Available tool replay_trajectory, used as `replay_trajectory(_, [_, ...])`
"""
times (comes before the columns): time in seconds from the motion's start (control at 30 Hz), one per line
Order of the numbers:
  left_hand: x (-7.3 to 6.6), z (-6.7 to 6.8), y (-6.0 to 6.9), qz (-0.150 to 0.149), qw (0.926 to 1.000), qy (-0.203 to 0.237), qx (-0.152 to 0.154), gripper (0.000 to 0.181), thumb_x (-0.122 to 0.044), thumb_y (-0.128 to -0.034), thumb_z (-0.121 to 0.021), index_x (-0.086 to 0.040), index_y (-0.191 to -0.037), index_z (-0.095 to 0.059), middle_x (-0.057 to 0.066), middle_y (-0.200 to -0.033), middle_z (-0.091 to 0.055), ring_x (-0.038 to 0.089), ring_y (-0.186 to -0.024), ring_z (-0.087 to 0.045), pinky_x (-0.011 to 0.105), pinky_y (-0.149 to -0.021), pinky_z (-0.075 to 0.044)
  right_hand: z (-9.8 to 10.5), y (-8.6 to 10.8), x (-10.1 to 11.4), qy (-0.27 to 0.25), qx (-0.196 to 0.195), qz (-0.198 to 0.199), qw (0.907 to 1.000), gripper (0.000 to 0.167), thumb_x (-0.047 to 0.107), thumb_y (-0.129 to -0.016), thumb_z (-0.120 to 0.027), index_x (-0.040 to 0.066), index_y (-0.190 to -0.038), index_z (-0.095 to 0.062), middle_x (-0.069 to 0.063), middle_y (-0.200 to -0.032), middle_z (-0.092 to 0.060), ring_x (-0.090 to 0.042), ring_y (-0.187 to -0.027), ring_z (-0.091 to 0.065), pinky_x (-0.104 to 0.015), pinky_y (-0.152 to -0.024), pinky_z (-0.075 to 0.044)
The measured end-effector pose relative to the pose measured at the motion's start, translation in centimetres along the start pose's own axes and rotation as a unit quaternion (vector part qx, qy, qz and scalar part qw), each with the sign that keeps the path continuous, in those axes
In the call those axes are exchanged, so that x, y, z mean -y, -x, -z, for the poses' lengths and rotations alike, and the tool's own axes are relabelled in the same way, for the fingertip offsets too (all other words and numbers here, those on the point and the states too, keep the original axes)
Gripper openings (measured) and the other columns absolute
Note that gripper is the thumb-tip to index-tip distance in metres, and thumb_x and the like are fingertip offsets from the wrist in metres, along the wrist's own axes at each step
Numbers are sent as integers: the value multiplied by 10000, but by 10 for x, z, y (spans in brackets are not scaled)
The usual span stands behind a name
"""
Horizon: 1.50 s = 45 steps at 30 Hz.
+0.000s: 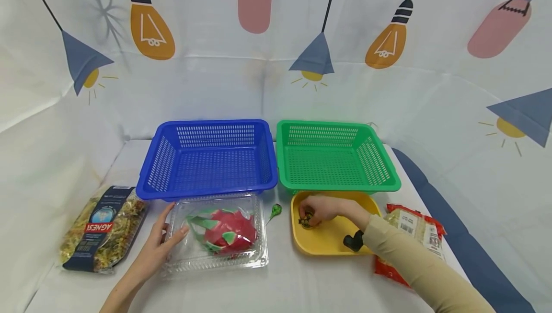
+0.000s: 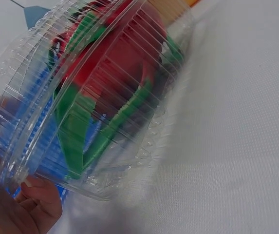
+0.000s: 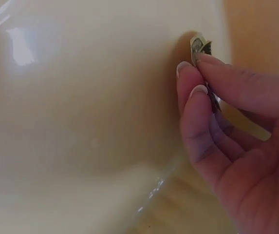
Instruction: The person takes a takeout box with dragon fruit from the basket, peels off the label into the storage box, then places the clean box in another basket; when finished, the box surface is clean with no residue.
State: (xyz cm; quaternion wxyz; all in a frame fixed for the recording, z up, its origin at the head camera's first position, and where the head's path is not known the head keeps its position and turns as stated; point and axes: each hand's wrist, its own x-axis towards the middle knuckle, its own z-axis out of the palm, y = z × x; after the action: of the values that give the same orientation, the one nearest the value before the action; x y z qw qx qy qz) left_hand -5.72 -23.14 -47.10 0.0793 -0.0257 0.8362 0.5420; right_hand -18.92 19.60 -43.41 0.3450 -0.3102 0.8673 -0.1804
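Note:
My left hand (image 1: 157, 243) holds the left edge of a clear plastic clamshell container (image 1: 178, 258), thumb over the lid and fingers along its side. Inside the container lies a pink dragon fruit (image 1: 235, 230) with green leaf tips. In the left wrist view, curled fingers (image 2: 42, 202) show at the container's rim. Over a yellow tray (image 1: 316, 246), my right hand (image 1: 323, 209) pinches a small dark and gold piece (image 3: 197, 45) between thumb and fingertips; its kind is unclear. A black curved object (image 1: 353, 241) lies in the tray near the right sleeve.
Behind stand a blue basket (image 1: 207, 193) and a green basket (image 1: 340, 188), side by side. An Agnesi pasta bag (image 1: 103, 229) lies far left. A red-edged grain bag (image 1: 409, 222) is partly under the right arm. A small green item (image 1: 275, 210) sits between container and tray.

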Motion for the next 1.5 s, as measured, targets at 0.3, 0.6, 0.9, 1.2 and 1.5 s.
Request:
replay_trajectory(0.3, [-1,0,0,20,10000,-61,-45,800,-303,-1033,-544,-224,-1621,-7,175,-1073,-416,149,-661,-385,315,-485,-426,-5,-6,3,259,-120,3,9996,147,-12,-825,-737,66,-877,-623,25,-763,-546,-61,-654,-471,-194,-598,-385])
replay_trajectory(0.6, [0,-2,0,14,10000,-5,-22,808,-306,-1032,-547,-246,-1621,2,193,-1128,-396,146,-676,-399,313,-495,-439,-6,-4,0,303,-190,-40,9994,135,75,-876,-738,69,-858,-604,44,-725,-523,-47,-613,-463,-191,-581,-373])
replay_trajectory(0.9, [-1,-2,0,-39,10000,-26,-71,800,-297,-1029,-549,-235,-1621,-14,195,-1097,-409,139,-663,-404,310,-491,-440,-3,3,-14,-73,-180,-69,9998,114,13,-859,-710,57,-883,-608,23,-761,-523,-65,-646,-479,-200,-596,-402])
replay_trajectory(1.2, [0,-2,0,-112,9999,-26,-77,792,-289,-1029,-549,-240,-1620,-25,189,-1084,-413,130,-640,-404,306,-498,-438,-3,12,-24,-275,-144,-208,9993,87,14,-862,-685,59,-860,-611,43,-731,-513,-71,-637,-474,-206,-588,-387])
replay_trajectory(1.5, [1,-1,0,-55,10000,-23,-68,796,-291,-1030,-550,-232,-1621,-21,194,-1088,-418,132,-642,-402,309,-490,-442,1,23,-24,-375,-53,-285,9989,100,-31,-840,-671,32,-905,-628,21,-733,-533,-80,-625,-480,-210,-584,-409])
